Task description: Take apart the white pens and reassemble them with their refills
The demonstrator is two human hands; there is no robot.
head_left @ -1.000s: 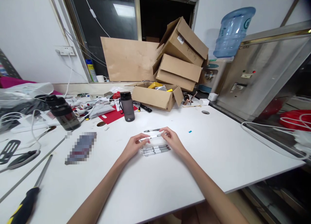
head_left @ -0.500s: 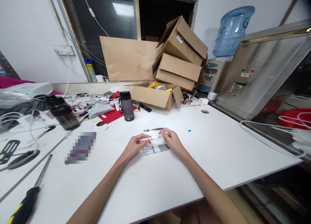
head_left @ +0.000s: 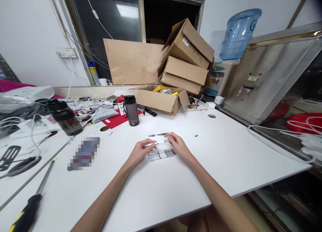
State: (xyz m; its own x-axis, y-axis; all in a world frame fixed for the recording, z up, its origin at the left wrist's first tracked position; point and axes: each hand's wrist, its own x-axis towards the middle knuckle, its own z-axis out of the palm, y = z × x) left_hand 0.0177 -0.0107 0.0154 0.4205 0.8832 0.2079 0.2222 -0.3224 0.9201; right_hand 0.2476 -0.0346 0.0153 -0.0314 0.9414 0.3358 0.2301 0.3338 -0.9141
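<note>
A white pen [head_left: 161, 142] is held level between my two hands, just above the white table [head_left: 161, 188]. My left hand [head_left: 142, 150] pinches its left end, and my right hand [head_left: 177, 145] has its fingers closed on the right end. Nearer to me, several clear pens with dark tips [head_left: 161, 155] lie side by side, just below the held one. Beyond my hands lies one dark pen [head_left: 157, 134], its right end close to my right fingertips.
A dark bottle [head_left: 131, 111] stands behind my hands, beside an open cardboard box [head_left: 157, 100]. Another bottle [head_left: 66, 119], a blurred-out flat item [head_left: 84, 154] and a screwdriver [head_left: 30, 205] are at the left. A small blue piece [head_left: 196, 135] lies at the right.
</note>
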